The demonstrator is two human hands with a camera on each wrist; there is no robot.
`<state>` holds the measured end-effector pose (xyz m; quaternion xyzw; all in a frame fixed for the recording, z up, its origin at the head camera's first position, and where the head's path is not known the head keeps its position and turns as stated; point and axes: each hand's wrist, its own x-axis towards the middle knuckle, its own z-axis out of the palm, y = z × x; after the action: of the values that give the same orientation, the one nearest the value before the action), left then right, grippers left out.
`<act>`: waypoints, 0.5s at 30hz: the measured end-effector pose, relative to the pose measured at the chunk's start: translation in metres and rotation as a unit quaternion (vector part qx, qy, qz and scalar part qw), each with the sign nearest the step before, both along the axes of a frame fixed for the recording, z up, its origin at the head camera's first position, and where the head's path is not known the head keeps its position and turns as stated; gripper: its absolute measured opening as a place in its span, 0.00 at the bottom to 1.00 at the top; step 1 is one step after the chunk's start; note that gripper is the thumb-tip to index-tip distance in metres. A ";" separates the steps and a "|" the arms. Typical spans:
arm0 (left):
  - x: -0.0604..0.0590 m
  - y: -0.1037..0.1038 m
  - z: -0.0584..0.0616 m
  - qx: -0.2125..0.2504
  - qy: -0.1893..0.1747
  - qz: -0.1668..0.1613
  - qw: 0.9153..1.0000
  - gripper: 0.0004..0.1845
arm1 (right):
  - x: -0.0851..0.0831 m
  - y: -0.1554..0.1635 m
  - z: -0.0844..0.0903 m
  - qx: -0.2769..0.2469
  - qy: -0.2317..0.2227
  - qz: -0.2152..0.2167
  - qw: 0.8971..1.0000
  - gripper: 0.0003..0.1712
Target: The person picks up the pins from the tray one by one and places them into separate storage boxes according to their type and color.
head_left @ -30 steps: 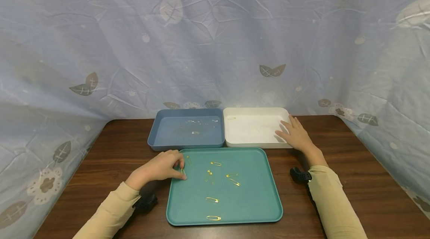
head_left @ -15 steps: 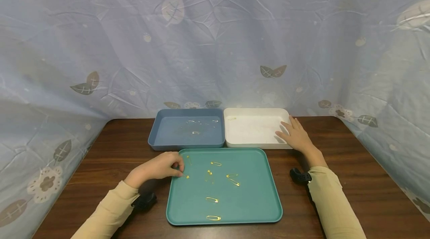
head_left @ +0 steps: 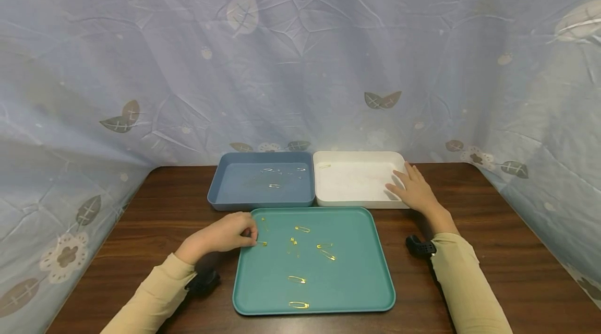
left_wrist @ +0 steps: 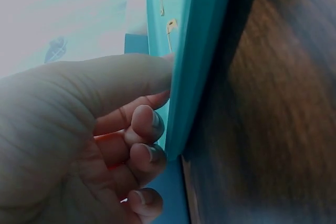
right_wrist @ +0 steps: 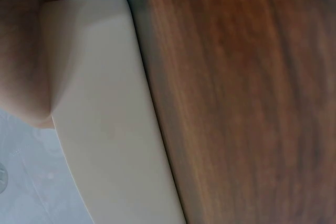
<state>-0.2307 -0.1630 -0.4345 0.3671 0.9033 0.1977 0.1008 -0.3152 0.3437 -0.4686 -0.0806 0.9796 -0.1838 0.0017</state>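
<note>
At teal tray's (head_left: 357, 292) left edge, left hand (head_left: 220, 235)

A leaf-print blue cloth (head_left: 300, 62) hangs behind the dark wooden table (head_left: 493, 250).

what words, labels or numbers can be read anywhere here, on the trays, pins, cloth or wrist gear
None: no readable text in any view.
The flat teal tray, the blue bin and the white bin are plain.
The gold safety pins are too small to show any marking.
The pale blue backdrop cloth bears only leaf and flower prints.
The black wrist mount shows no lettering.
</note>
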 end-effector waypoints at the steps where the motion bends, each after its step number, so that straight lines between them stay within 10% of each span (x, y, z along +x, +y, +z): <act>1: 0.001 0.001 0.000 -0.002 0.003 0.003 1.000 0.09 | 0.000 0.000 0.000 0.000 0.000 0.000 1.000 0.43; 15: 0.005 0.013 0.002 -0.002 0.132 0.015 0.991 0.10 | -0.001 0.000 0.000 0.002 0.001 0.001 1.000 0.43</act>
<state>-0.2259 -0.1496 -0.4321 0.3759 0.9146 0.1474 -0.0221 -0.3165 0.3438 -0.4689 -0.0816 0.9799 -0.1819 0.0008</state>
